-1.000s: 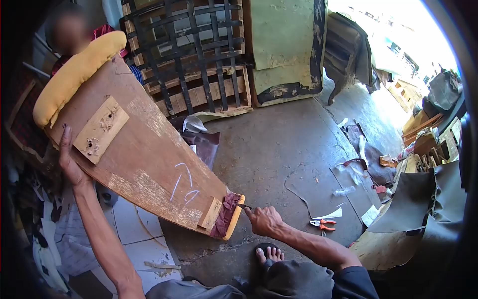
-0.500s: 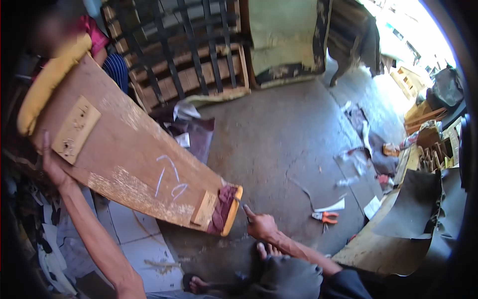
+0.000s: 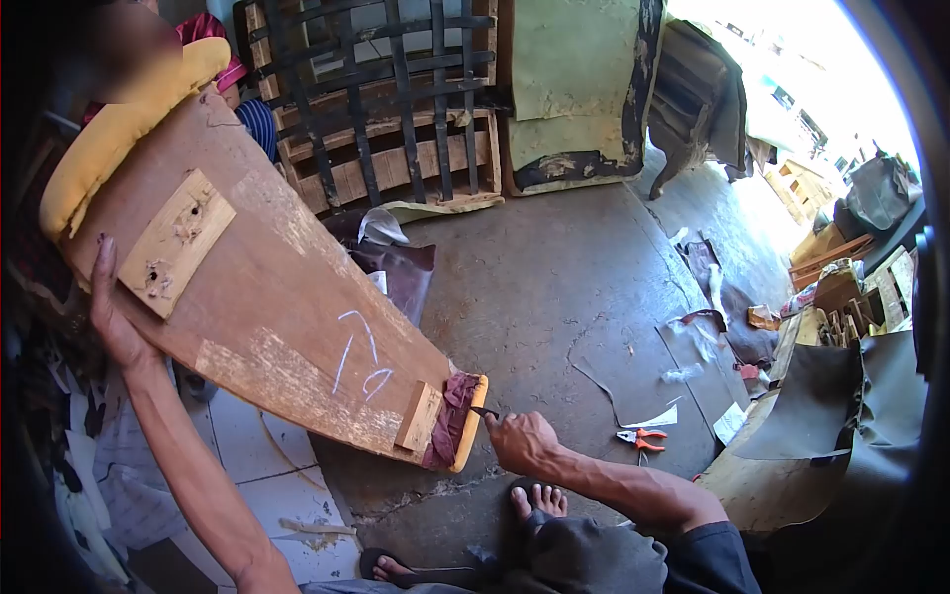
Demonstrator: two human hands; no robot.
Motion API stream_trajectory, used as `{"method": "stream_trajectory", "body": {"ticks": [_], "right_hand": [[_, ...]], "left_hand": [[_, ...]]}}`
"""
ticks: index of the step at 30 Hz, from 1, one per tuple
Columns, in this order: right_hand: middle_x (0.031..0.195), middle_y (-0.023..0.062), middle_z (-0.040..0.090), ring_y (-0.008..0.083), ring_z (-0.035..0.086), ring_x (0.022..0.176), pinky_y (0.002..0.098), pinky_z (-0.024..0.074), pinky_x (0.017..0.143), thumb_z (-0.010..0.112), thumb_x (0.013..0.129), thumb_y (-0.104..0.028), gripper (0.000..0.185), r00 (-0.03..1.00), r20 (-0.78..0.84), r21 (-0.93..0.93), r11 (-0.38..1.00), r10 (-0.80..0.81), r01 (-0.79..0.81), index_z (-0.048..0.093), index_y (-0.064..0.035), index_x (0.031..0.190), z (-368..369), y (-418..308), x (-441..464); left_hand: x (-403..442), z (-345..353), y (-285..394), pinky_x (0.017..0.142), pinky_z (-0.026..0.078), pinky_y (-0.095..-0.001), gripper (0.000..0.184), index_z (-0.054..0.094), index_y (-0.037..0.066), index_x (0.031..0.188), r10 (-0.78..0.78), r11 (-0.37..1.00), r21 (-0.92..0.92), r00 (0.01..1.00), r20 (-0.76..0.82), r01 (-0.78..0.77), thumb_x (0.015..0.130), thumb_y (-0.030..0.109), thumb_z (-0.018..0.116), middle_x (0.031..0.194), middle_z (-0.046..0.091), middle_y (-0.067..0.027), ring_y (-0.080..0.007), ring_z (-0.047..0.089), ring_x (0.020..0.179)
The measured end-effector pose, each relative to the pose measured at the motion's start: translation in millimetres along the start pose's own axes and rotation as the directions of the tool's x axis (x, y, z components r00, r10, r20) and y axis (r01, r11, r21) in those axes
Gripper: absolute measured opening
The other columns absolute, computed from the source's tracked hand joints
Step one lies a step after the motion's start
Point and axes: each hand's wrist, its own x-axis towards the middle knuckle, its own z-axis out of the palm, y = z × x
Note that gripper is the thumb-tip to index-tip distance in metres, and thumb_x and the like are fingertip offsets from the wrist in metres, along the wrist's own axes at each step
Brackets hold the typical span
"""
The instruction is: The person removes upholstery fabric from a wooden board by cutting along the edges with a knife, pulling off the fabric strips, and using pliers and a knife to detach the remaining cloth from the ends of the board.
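A long brown wooden panel [image 3: 287, 287] slants across the left side, broad at its upper left and narrow at its lower right. Yellow foam [image 3: 129, 134] pads the broad end. My left hand [image 3: 121, 322] grips the panel's lower left edge, its thumb or a finger lying up along the face. At the narrow end, gathered maroon fabric [image 3: 450, 421] lies beside a yellow foam strip [image 3: 468, 426]. My right hand [image 3: 524, 443] is closed round a small dark pointed tool [image 3: 481, 410], whose tip touches that strip. Most of the tool is hidden in the fist.
Orange-handled pliers [image 3: 643, 436] lie on the floor near scraps. A frame with black webbing [image 3: 401, 99] and a pale green padded panel [image 3: 574, 89] stand at the back. A grey sheet [image 3: 811, 396] lies at right. Another person's maroon sleeve [image 3: 203, 35] shows at upper left.
My right hand has come up to the foam strip, and the tool's dark tip now shows against it. The panel sits slightly further right in view, still in my left hand.
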Motion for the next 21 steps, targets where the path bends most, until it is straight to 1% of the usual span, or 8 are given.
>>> {"method": "stream_trajectory", "body": {"ticks": [5,9,10,11,12,13,15,21], "right_hand": [[0.08,0.0208,0.07,0.0297,0.072,0.068,0.0402,0.0555,0.053,0.055,0.089,-0.011,0.037,0.993,0.074,0.025,0.995,-0.097,0.095,0.057,0.0152,0.115,7,-2,19],[0.068,0.0135,0.066,0.0188,0.07,0.064,0.0351,0.0539,0.052,0.057,0.084,-0.007,0.053,0.987,-0.129,0.051,0.995,0.097,-0.091,0.054,0.0068,0.135,66,4,9],[0.065,0.0102,0.062,0.0149,0.066,0.062,0.0337,0.0529,0.053,0.056,0.081,-0.007,0.057,0.968,0.072,0.806,0.557,0.239,-0.197,0.055,-0.0019,0.138,86,27,15],[0.062,0.0068,0.058,0.0109,0.062,0.06,0.0323,0.0518,0.054,0.054,0.079,-0.007,0.063,0.945,0.296,0.918,-0.314,0.14,-0.242,0.056,-0.0105,0.142,96,36,11],[0.061,0.0039,0.051,0.0085,0.056,0.061,0.0324,0.0508,0.058,0.05,0.076,-0.011,0.069,0.942,0.226,0.967,0.056,0.246,-0.247,0.055,-0.0225,0.144,95,29,12],[0.062,0.0093,0.061,0.0188,0.065,0.063,0.037,0.0543,0.064,0.054,0.077,-0.016,0.068,0.957,-0.008,0.932,0.349,0.29,-0.098,0.053,-0.0215,0.145,102,22,16],[0.079,0.0172,0.071,0.0329,0.071,0.073,0.0416,0.0565,0.07,0.056,0.078,-0.018,0.067,0.969,-0.05,0.539,0.824,0.24,-0.176,0.052,-0.0201,0.145,62,18,2],[0.09,0.0232,0.069,0.0394,0.07,0.075,0.0471,0.0553,0.064,0.057,0.081,-0.015,0.061,0.993,-0.009,0.218,0.97,0.114,-0.11,0.052,-0.012,0.142,17,19,-12]], "left_hand": [[4,-10,-1,0.113,0.038,-0.0444,0.058,0.042,-0.003,0.145,0.065,0.993,0.099,0.996,-0.059,-0.059,0.097,0.029,0.051,0.149,0.042,-0.0213,-0.0325,0.047,0.134],[33,-33,-27,0.112,0.038,-0.0429,0.059,0.044,-0.003,0.143,0.061,0.99,0.131,0.996,-0.063,-0.052,0.097,0.031,0.054,0.146,0.046,-0.0185,-0.0328,0.049,0.132],[37,-33,-30,0.113,0.036,-0.0401,0.06,0.044,-0.003,0.143,0.011,0.996,0.091,0.995,-0.096,-0.002,0.096,0.033,0.056,0.147,0.046,-0.017,-0.0306,0.048,0.133],[45,-45,-34,0.115,0.033,-0.0382,0.063,0.042,-0.002,0.145,-0.033,0.998,0.059,0.996,-0.077,0.038,0.097,0.035,0.056,0.15,0.043,-0.0164,-0.0277,0.045,0.135],[43,-60,-34,0.115,0.033,-0.0382,0.064,0.041,-0.002,0.146,0.0,0.997,0.078,0.997,-0.076,0.006,0.096,0.035,0.056,0.151,0.041,-0.0161,-0.0269,0.044,0.137],[48,-64,-34,0.115,0.032,-0.0383,0.066,0.039,-0.003,0.148,0.033,0.995,0.093,0.998,-0.062,-0.027,0.096,0.036,0.056,0.153,0.039,-0.0158,-0.0261,0.042,0.138],[30,-49,-25,0.116,0.032,-0.0385,0.066,0.039,-0.003,0.148,0.022,0.997,0.08,0.995,-0.093,-0.014,0.097,0.035,0.056,0.153,0.038,-0.0154,-0.0263,0.041,0.139],[19,-35,-17,0.117,0.03,-0.0392,0.064,0.037,-0.003,0.149,-0.032,0.999,0.0,0.995,-0.096,0.032,0.098,0.031,0.054,0.155,0.035,-0.014,-0.0271,0.038,0.142]]}}
